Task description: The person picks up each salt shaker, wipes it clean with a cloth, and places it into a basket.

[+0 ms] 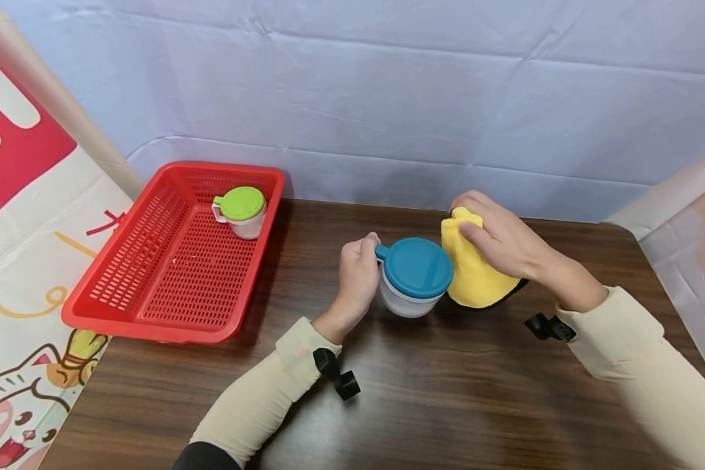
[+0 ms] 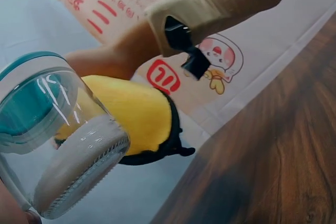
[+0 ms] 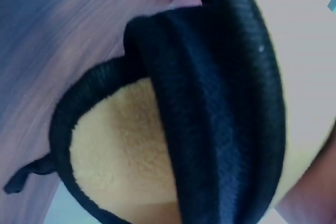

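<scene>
My left hand grips the handle of a clear seasoning jar with a blue lid. White contents cover the bottom of the jar, as the left wrist view shows. Just right of it, my right hand pinches a yellow cloth edged in black, thumb on the near side. The cloth hangs down close beside the jar's wall and overlaps it in the left wrist view. From the right wrist, its folded black trim and fuzzy yellow inner side fill much of the view.
At the left stands a red perforated basket. A similar jar with a green lid sits in its far right corner. Under everything is a dark wood table, with a pale fabric backdrop rising behind its far edge.
</scene>
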{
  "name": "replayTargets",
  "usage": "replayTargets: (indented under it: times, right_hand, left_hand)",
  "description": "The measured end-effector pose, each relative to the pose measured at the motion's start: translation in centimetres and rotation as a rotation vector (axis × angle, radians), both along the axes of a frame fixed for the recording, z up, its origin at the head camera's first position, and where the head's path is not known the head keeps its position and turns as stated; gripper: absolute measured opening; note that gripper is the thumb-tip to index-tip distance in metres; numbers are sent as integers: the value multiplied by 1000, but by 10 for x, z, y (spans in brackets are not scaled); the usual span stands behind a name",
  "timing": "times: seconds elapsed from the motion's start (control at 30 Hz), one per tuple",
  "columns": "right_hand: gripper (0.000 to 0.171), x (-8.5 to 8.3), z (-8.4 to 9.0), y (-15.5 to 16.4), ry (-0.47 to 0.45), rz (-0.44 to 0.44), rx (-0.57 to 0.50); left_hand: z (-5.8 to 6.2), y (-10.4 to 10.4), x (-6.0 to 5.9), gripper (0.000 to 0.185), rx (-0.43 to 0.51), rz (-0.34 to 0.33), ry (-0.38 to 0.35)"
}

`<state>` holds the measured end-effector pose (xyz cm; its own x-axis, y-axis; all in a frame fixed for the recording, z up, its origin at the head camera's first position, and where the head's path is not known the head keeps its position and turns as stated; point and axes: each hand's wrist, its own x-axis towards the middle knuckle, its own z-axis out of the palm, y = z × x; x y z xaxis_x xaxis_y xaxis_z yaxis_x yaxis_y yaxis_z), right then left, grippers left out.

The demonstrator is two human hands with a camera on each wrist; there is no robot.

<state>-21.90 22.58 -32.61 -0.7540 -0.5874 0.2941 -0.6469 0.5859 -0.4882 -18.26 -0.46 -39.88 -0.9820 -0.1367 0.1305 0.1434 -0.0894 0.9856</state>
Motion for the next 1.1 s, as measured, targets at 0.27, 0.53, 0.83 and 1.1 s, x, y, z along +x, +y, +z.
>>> replayTargets:
  times: [0.27,0.53,0.83,1.1]
  right_hand:
    - [17,13,-10,15,73,-34,-48]
    - [11,30,-23,19,233,-17,-71]
    - [17,43,-36,9,383,73,-214]
    - [42,47,-40,-6,499,154,-322]
  left_hand:
    - [1,-5,-1,55,2,-15,-2]
    - [2,-6,-2,55,4,-15,9]
    - [3,-6,-3,55,0,-7,14]
    - [3,-6,-2,55,8,-10,-2]
